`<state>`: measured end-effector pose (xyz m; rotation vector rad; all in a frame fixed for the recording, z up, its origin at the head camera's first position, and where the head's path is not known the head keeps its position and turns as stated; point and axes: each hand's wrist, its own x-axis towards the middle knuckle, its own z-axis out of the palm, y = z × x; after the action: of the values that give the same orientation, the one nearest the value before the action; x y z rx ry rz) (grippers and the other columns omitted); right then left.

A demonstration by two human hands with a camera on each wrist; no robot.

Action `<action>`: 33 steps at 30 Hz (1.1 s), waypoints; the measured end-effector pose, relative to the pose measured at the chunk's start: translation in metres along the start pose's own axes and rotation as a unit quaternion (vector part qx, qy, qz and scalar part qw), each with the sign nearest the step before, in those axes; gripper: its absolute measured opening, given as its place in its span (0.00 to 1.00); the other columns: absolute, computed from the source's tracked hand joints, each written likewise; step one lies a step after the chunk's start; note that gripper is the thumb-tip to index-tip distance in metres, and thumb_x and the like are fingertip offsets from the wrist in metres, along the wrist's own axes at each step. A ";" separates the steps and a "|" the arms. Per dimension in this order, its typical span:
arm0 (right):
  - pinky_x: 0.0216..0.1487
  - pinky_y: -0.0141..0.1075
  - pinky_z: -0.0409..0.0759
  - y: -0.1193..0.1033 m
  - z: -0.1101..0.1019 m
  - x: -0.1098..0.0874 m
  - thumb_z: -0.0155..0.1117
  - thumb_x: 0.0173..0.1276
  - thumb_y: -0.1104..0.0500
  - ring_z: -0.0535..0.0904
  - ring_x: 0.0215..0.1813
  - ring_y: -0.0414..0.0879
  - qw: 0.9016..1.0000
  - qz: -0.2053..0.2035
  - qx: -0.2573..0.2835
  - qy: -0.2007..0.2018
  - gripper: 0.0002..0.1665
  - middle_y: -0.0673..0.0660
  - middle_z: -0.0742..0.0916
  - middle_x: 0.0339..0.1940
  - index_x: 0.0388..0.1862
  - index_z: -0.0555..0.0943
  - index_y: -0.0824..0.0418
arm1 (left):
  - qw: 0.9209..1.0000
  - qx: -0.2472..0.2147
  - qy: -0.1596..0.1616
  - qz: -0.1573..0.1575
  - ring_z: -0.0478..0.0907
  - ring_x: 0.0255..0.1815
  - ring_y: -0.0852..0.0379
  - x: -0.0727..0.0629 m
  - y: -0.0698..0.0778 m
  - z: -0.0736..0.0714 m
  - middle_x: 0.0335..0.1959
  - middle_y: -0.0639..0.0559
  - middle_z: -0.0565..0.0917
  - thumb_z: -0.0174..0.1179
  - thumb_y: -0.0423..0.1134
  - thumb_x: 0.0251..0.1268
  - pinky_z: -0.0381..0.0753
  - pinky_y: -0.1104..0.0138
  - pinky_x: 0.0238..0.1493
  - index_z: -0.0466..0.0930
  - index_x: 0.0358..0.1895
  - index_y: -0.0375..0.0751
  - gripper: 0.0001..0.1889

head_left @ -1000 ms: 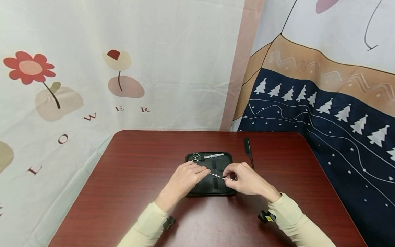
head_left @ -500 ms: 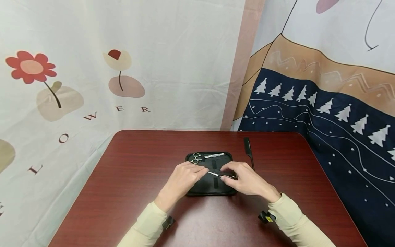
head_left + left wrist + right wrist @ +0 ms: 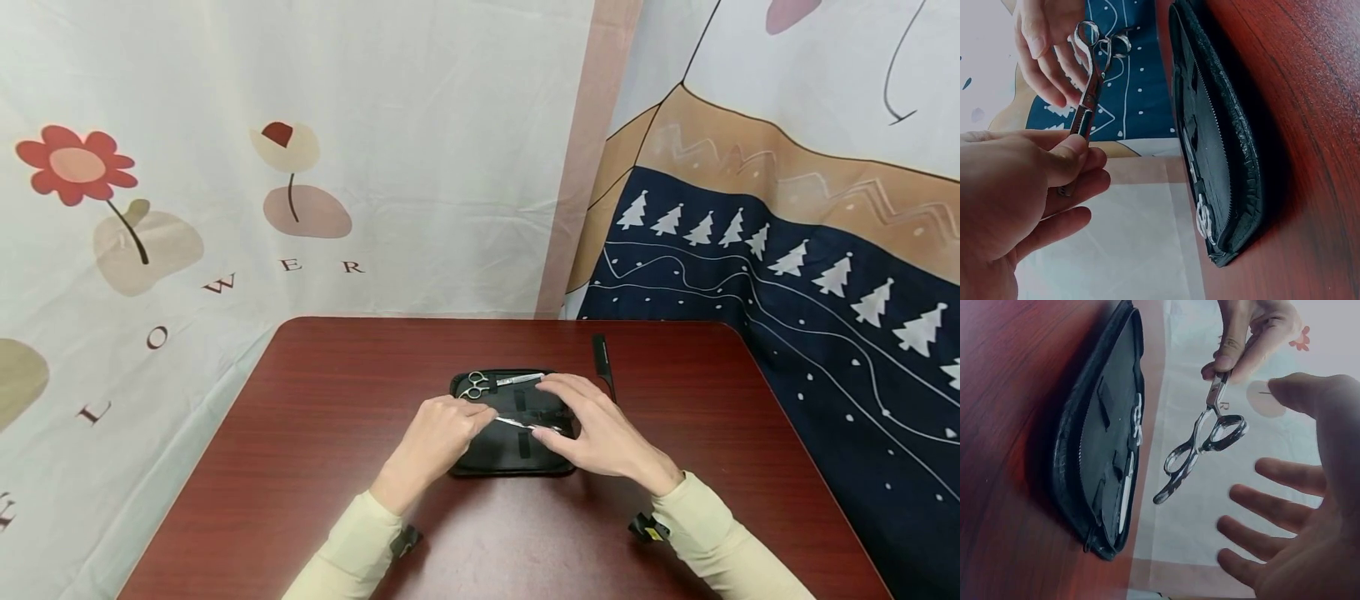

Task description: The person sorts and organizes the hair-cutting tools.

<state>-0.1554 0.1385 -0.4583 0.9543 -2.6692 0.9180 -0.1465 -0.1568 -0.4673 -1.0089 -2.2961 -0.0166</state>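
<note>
Printed cloth hangs behind your dark red worktop (image 3: 315, 467). Your left hand (image 3: 438, 437) pinches the blade end of a pair of scissors (image 3: 1204, 447), its fingers clamped on the steel, holding them just above an open black case (image 3: 517, 454). A second pair of scissors (image 3: 495, 382) lies strapped inside the case. Your right hand (image 3: 592, 429) hovers beside the handle loops, its fingers spread apart and touching nothing. A black comb (image 3: 603, 367) lies right of the case.

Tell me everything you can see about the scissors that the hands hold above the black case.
The scissors are silver, shiny metal, with two oval finger rings and a small hooked finger rest. The blades look closed. The left hand pinches the blade end between thumb and fingers, so the scissors hang in the air above the open black case, not touching it. The right hand is spread beside the rings, apparently without contact.
</note>
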 end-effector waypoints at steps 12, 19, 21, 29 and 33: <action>0.91 0.58 0.69 0.013 0.003 -0.005 0.85 0.63 0.49 0.78 0.82 0.62 0.991 -0.084 -0.054 0.086 0.44 0.60 0.85 0.78 0.77 0.82 0.57 | 0.995 -0.052 -0.015 -0.088 0.83 0.17 0.54 -0.002 -0.001 -0.001 0.23 0.64 0.91 0.81 0.29 0.50 0.74 0.60 0.14 0.92 0.31 0.54 0.12; 0.98 0.48 0.56 0.018 0.004 -0.009 0.85 0.62 0.48 0.78 0.82 0.63 0.988 -0.103 -0.074 0.090 0.46 0.60 0.84 0.79 0.78 0.82 0.59 | 0.972 -0.154 -0.028 -0.174 0.79 0.16 0.60 0.000 0.001 -0.005 0.23 0.59 0.93 0.79 0.32 0.59 0.71 0.64 0.15 0.98 0.35 0.52 0.07; 0.98 0.48 0.55 0.019 0.004 -0.009 0.85 0.62 0.48 0.77 0.83 0.63 0.987 -0.109 -0.079 0.092 0.46 0.61 0.84 0.79 0.78 0.81 0.59 | 0.963 -0.179 -0.035 -0.198 0.78 0.17 0.62 0.001 0.001 -0.006 0.24 0.59 0.93 0.78 0.31 0.60 0.72 0.66 0.17 0.99 0.36 0.52 0.08; 0.99 0.44 0.45 0.024 0.004 -0.010 0.84 0.62 0.45 0.74 0.85 0.63 0.980 -0.136 -0.109 0.098 0.47 0.63 0.83 0.80 0.79 0.81 0.59 | 0.903 -0.283 -0.083 -0.311 0.87 0.24 0.69 0.006 0.003 -0.008 0.23 0.64 0.93 0.74 0.30 0.67 0.87 0.67 0.36 1.00 0.38 0.51 0.09; 1.00 0.45 0.44 0.026 0.004 -0.010 0.86 0.60 0.44 0.73 0.85 0.64 0.976 -0.150 -0.129 0.096 0.50 0.64 0.81 0.82 0.79 0.80 0.60 | 0.848 -0.358 -0.119 -0.374 0.88 0.24 0.71 0.008 0.002 -0.012 0.22 0.64 0.92 0.74 0.32 0.72 0.89 0.67 0.47 0.99 0.38 0.50 0.08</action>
<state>-0.1634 0.1575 -0.4781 1.1035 -2.3250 0.5524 -0.1422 -0.1530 -0.4536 -0.3445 -2.8353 -1.2011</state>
